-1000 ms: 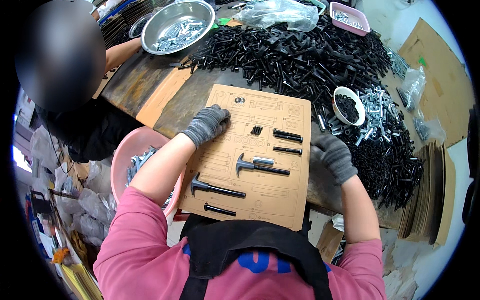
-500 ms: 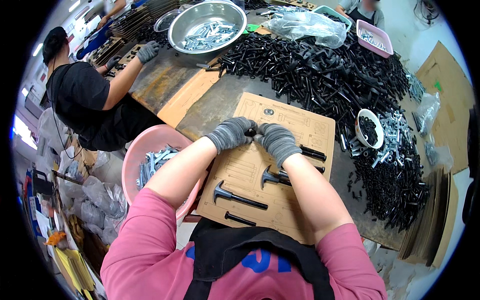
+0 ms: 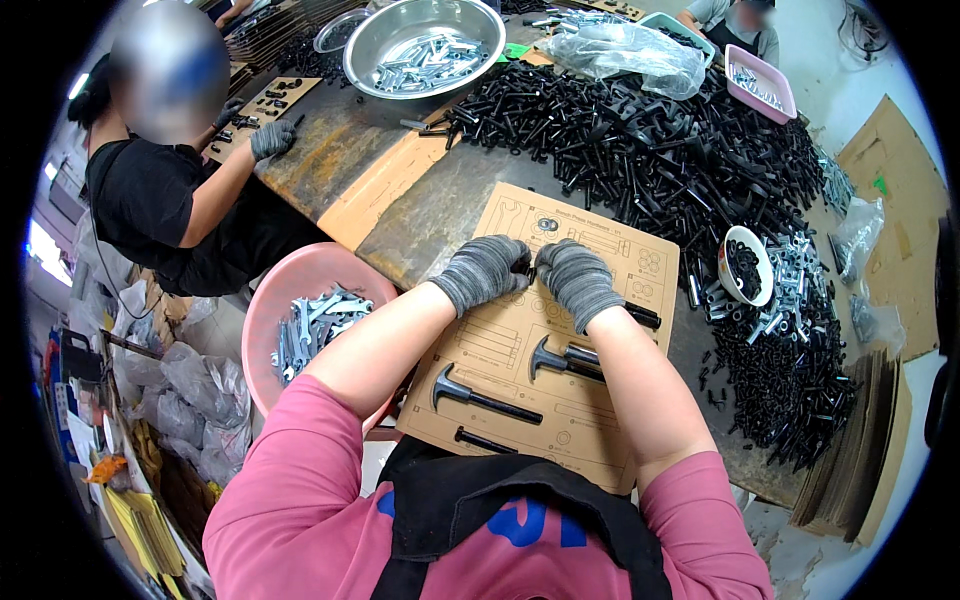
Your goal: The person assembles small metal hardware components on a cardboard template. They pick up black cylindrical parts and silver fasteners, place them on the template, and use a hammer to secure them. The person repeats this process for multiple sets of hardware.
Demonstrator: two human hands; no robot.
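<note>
Both my hands wear grey knit gloves and meet over the upper part of a brown cardboard sheet printed with part outlines. My left hand and my right hand have their fingers pinched, fingertips almost touching. Something small and dark shows between them, too small to make out. On the sheet lie a black T-shaped part with a curved head and a second T-shaped part, partly under my right forearm. A black bolt is near its lower edge, a black rod beside my right wrist, a small round part at the top.
Beyond the sheet spreads a heap of black bolts. A white bowl of black rings stands right. A pink basin with wrenches is left, a steel bowl far back. A co-worker works at the left.
Both hands stay together over the sheet and shift slightly with the view. The co-worker's gloved hand has lowered to the table beside their board, holding a small dark piece.
</note>
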